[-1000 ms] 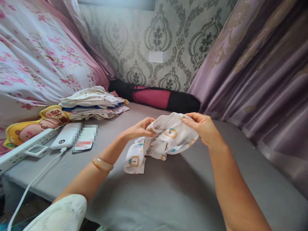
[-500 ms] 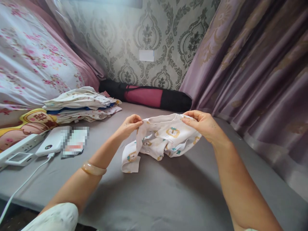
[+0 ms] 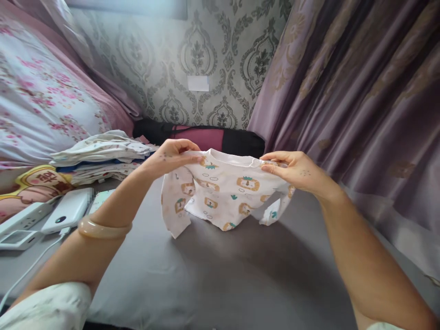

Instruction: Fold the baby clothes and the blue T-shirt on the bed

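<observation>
A patterned grey wall (image 3: 227,55) fills the back, and a purple curtain (image 3: 360,91) with gold motifs hangs in folds down the right side. A smooth grey sheet (image 3: 240,284) spreads below them, with a white floral cloth (image 3: 37,91) sloping along its left edge. At the foot of the wall lies a long black bag (image 3: 244,142) with a dark pink middle, and a pile of folded clothes (image 3: 99,151) sits near its left end. In the centre, in front of the bag, a small white shirt (image 3: 223,183) printed with lion faces is held up by its shoulders, neckline on top and sleeves drooping; whether its hem touches the sheet I cannot tell. A yellow cushion (image 3: 37,183) lies at the left, beside a white power strip (image 3: 27,217). The left hand (image 3: 172,158) pinches one shoulder of the shirt between thumb and fingers, and the right hand (image 3: 292,172) pinches the other likewise. Past the left forearm is a white power bank (image 3: 68,211); round that forearm is a pale bangle (image 3: 105,228)
</observation>
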Demonstrator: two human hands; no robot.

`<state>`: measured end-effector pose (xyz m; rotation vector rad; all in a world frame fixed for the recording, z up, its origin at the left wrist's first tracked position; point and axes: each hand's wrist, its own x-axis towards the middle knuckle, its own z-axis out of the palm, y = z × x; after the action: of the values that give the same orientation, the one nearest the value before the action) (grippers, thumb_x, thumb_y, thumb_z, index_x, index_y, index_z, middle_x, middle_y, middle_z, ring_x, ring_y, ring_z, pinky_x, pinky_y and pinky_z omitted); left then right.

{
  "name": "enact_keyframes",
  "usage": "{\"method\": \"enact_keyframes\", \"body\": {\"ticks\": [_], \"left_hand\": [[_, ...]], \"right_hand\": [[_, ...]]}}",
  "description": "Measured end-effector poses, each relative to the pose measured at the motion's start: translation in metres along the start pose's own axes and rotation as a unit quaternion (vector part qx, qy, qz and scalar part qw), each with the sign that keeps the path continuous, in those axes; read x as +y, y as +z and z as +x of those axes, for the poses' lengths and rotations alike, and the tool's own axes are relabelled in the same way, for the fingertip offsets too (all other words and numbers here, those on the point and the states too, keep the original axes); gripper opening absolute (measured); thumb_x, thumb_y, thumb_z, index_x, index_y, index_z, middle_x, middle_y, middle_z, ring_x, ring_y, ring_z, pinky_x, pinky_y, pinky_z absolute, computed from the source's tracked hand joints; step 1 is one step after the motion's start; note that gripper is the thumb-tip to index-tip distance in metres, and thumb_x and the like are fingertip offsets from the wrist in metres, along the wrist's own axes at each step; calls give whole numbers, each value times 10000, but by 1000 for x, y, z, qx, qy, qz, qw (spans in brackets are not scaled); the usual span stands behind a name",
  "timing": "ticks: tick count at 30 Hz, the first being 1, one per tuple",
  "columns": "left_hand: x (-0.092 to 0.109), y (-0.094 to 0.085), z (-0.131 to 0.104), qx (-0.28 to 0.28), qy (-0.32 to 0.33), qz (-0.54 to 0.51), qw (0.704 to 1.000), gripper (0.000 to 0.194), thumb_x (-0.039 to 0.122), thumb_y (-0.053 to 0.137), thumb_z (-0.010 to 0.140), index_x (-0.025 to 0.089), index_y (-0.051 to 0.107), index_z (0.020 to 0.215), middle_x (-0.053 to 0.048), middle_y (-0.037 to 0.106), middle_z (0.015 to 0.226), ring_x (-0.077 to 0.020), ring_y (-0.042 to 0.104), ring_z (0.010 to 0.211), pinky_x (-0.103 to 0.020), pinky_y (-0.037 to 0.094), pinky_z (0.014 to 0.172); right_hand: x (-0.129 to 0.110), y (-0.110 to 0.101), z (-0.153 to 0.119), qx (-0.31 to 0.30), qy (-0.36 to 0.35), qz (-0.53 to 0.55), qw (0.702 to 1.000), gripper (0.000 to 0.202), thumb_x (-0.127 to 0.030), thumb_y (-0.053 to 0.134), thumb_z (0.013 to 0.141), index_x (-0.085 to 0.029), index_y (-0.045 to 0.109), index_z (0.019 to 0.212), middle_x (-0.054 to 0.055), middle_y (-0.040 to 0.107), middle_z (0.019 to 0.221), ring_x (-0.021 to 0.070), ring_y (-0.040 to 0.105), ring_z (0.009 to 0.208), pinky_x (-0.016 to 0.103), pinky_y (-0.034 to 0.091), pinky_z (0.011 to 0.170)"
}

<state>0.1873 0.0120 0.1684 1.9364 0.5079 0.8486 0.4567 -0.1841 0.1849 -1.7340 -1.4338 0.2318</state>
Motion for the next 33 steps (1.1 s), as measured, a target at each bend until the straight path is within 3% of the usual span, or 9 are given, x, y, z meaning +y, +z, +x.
{"method": "enact_keyframes", "body": {"ticks": [9,14,18,20,23,25,27,30,33], "left_hand": [[20,-25,38,39,125,214,968,139,347,728,706,218,730,759,-28,669,726,-189,612,728,-277,458,635],[36,-21,46,74,153,315,934,114,284,675,762,186,729,737,-7,625,704,-157,581,731,-287,445,738],[43,-9,45,277,266,307,871,156,303,630,866,178,724,870,-25,616,847,-155,552,849,-305,440,835],[39,-4,48,329,296,282,852,161,330,619,890,199,713,878,-30,612,907,-164,551,924,-311,430,882],[24,-1,61,252,256,269,894,177,366,663,839,200,699,788,-20,596,805,-168,556,857,-319,449,839],[13,-1,70,251,226,238,911,166,367,663,822,208,704,793,-23,598,785,-178,554,844,-328,458,814],[7,-1,78,248,217,217,919,141,347,660,815,215,712,812,-28,615,820,-188,560,876,-343,455,837],[4,1,85,214,218,216,927,122,317,689,779,199,717,795,-29,626,838,-194,576,904,-354,444,880],[2,3,90,252,214,198,923,153,323,701,765,174,727,787,-37,630,840,-195,587,901,-339,455,863]], "right_hand": [[-7,-19,17,-13,-96,-133,986,218,-477,681,810,-289,780,858,-1,732,776,217,661,770,334,489,700],[-11,-23,29,30,-135,-215,967,220,-439,614,890,-272,752,855,27,723,809,229,657,816,345,466,735],[-20,-20,32,187,-169,-296,921,289,-418,468,987,-236,690,1019,70,695,1025,249,631,974,366,461,805],[-21,-15,34,236,-190,-316,899,327,-401,382,1023,-227,649,1099,88,656,1144,247,598,1064,375,453,850],[-15,-9,39,208,-215,-344,890,322,-401,379,1026,-228,647,1069,89,630,1194,246,576,1096,394,436,895],[-10,-8,44,228,-216,-349,883,319,-411,401,1018,-223,658,1043,92,606,1236,261,557,1119,423,415,929],[-6,-9,49,259,-208,-344,878,339,-415,396,1017,-218,672,1018,94,591,1253,272,543,1129,441,402,945],[-3,-10,54,212,-214,-349,887,341,-412,413,1008,-224,695,965,82,608,1203,265,555,1088,441,413,934],[1,-10,56,247,-206,-353,879,304,-412,466,990,-223,705,975,90,591,1242,279,528,1129,455,404,954]]}}
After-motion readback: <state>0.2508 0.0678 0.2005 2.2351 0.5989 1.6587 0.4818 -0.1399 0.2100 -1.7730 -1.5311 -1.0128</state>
